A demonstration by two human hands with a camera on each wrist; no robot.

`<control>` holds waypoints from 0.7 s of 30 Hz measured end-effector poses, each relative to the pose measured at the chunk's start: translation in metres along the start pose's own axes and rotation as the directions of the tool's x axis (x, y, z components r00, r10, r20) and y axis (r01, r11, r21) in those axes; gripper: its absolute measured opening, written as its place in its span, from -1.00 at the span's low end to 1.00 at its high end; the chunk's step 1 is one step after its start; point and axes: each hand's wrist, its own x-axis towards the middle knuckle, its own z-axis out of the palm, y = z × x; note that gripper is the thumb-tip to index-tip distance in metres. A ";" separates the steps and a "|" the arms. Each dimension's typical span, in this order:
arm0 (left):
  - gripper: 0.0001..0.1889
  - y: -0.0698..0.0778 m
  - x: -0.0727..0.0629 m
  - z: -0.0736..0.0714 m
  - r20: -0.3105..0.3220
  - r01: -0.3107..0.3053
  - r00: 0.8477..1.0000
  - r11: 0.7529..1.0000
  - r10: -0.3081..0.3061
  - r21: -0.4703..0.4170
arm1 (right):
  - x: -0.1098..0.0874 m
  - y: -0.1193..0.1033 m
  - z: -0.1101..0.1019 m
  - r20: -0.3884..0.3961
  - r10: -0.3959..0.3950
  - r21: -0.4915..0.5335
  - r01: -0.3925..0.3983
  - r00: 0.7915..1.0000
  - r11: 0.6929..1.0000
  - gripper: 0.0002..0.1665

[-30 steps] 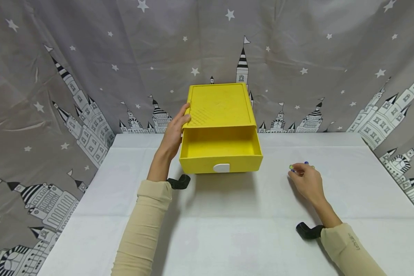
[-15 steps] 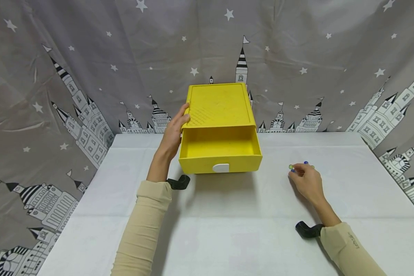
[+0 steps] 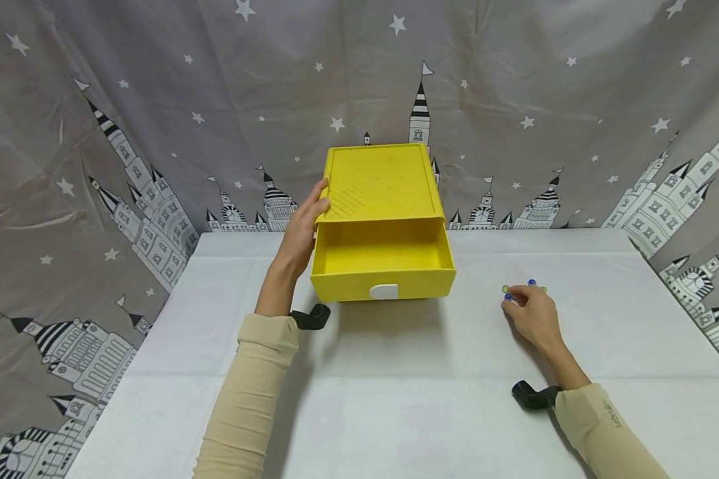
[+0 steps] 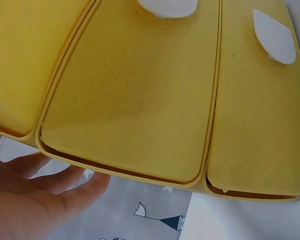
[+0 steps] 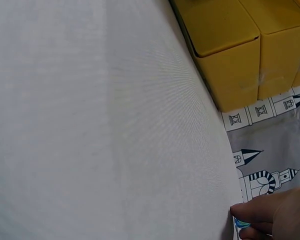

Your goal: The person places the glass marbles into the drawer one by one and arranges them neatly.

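A yellow cabinet (image 3: 383, 179) stands at the middle of the back of the table, with its top drawer (image 3: 383, 285) pulled out toward me. My left hand (image 3: 302, 229) rests along the cabinet's left side. In the left wrist view its fingers (image 4: 85, 187) lie fairly straight at the cabinet's edge, beside the closed lower drawers (image 4: 130, 100). Over at the right, my right hand (image 3: 533, 316) is low at the table, thumb and index finger pinching a blue marble (image 3: 508, 297). Between those fingertips a blue-green glint of marble (image 5: 242, 224) shows in the right wrist view.
A green marble (image 3: 506, 289) lies just beyond the right fingertips. Another blue marble (image 3: 532, 282) and a yellow-green one (image 3: 543, 289) sit behind the knuckles. White cloth (image 3: 383, 412) covers the table. A grey curtain (image 3: 216, 153) with castles and stars hangs behind it.
The right fingers have shifted very slightly, and the blue marble at their tips shows a little more. The left hand, cabinet and drawer stay as they were.
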 end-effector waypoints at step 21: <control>-0.41 -0.001 0.000 0.000 -0.008 -0.010 1.000 1.000 0.010 0.007 | -0.001 0.005 0.003 -0.055 -0.026 0.027 0.028 0.998 0.999 -0.80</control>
